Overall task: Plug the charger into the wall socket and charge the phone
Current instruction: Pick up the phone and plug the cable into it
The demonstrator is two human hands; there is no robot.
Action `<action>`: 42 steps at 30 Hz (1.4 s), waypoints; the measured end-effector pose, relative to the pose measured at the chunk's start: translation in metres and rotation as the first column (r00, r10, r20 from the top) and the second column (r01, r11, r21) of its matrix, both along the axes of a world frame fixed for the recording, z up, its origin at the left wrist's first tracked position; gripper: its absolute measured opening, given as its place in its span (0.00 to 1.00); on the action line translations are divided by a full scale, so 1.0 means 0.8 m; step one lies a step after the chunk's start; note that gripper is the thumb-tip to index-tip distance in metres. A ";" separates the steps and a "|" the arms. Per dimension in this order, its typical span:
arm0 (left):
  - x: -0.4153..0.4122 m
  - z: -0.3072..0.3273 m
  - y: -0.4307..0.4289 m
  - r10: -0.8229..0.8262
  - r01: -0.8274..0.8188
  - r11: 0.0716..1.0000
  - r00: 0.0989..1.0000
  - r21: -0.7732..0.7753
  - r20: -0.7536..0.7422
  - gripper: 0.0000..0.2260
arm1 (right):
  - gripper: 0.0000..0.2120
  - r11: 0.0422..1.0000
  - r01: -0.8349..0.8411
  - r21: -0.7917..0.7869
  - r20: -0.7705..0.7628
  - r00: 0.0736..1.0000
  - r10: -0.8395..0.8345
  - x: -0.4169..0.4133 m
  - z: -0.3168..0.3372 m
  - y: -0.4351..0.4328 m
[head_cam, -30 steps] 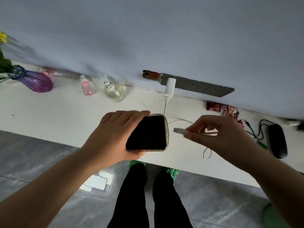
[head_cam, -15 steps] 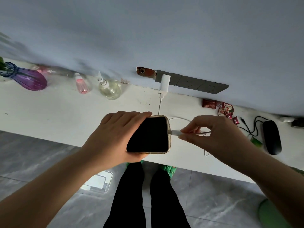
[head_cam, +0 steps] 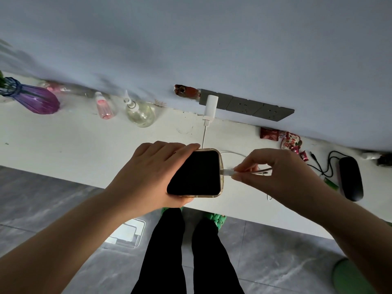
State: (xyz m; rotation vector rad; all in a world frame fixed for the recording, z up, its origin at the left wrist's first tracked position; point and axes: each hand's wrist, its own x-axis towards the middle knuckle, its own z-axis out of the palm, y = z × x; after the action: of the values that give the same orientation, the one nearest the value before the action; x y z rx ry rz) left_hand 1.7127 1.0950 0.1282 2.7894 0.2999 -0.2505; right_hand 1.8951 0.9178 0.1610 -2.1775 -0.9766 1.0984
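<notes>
A white charger [head_cam: 210,106] sits plugged into the leftmost outlet of the grey wall socket strip [head_cam: 254,106]. Its white cable [head_cam: 204,136] drops down and loops behind the phone. My left hand [head_cam: 148,175] grips a phone [head_cam: 197,172] with a dark screen, held flat above the white counter [head_cam: 63,141]. My right hand [head_cam: 273,172] pinches the cable's white connector [head_cam: 228,172] between thumb and forefinger. The connector's tip meets the phone's right end at the port.
On the counter stand a purple vase [head_cam: 40,100], a pink bottle [head_cam: 103,109] and a clear pump bottle [head_cam: 139,112]. To the right lie snack wrappers [head_cam: 282,139], a black mouse [head_cam: 350,179] and a black cable [head_cam: 326,164]. Grey floor tiles and my legs lie below.
My right hand brought the connector leftwards from a gap beside the phone until it touches the phone's port. The phone stayed in my left hand.
</notes>
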 end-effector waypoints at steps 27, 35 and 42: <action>0.013 -0.029 -0.019 -0.065 0.064 0.998 0.995 -0.011 -0.079 0.40 | 0.44 0.903 -0.354 -0.245 0.087 0.919 0.384 -0.002 -0.040 -0.006; 0.013 -0.060 -0.021 -0.046 0.045 0.999 0.998 -0.016 -0.041 0.36 | 0.39 0.844 -0.461 -0.276 0.427 0.728 0.537 -0.064 -0.090 0.042; -0.051 -0.092 0.044 -0.044 0.054 0.997 0.986 0.059 -0.164 0.54 | 0.40 0.889 -0.397 -0.227 0.379 0.806 0.456 -0.098 -0.121 0.066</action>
State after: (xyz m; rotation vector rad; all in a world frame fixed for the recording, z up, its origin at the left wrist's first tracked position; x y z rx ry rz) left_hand 1.6723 1.1301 0.0543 2.8468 0.2818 -0.4900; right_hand 1.8170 0.9704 0.0639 -2.4339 -1.7034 0.9066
